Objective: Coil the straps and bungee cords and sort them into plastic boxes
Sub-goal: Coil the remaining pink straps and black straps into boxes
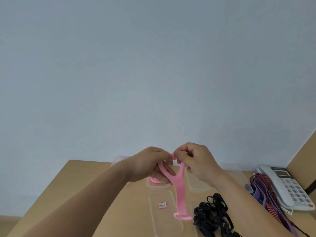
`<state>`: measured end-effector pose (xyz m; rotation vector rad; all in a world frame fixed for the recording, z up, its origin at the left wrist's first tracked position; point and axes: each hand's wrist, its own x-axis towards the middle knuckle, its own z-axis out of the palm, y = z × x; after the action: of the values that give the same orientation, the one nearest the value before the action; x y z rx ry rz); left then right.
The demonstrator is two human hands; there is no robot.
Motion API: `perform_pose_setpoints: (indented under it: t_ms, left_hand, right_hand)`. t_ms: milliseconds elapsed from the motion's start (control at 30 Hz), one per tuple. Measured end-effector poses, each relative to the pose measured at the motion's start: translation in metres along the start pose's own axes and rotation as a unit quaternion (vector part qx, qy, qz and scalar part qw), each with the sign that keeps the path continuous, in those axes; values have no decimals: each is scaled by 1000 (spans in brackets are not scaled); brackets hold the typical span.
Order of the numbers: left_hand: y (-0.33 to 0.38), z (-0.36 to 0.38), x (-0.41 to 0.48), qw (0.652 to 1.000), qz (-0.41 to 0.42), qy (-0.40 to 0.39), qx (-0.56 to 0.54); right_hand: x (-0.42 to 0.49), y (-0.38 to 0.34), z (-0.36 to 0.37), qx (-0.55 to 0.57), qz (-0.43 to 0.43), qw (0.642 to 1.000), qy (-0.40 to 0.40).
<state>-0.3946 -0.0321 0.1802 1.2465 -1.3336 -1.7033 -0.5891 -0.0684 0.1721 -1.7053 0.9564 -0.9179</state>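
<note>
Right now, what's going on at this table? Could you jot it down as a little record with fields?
activity: a person holds a pink strap up over the table
left hand: grips the strap near its top
right hand: pinches the strap's top end
strap's lower end: hangs down over a clear lid with a small label
black cords: loose pile on the table, right of the strap
purple and red straps: heaped beside a white telephone
clear box: behind the left hand, something pink inside
</note>
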Motion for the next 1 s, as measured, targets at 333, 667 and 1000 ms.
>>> perform_pose_setpoints:
  t_ms: [333,667,1000]
  left_hand:
    - [-6,-2,2,998,26,47,-42]
    - [-9,-2,2,996,42,53,-61]
    - [-9,4,4,980,115,156,38]
  right_hand:
    - [-3,4,6,-73,-70,995,23]
    - [-7,10,7,-76,-66,994,36]
    - [-5,9,10,-10,-7,1000,13]
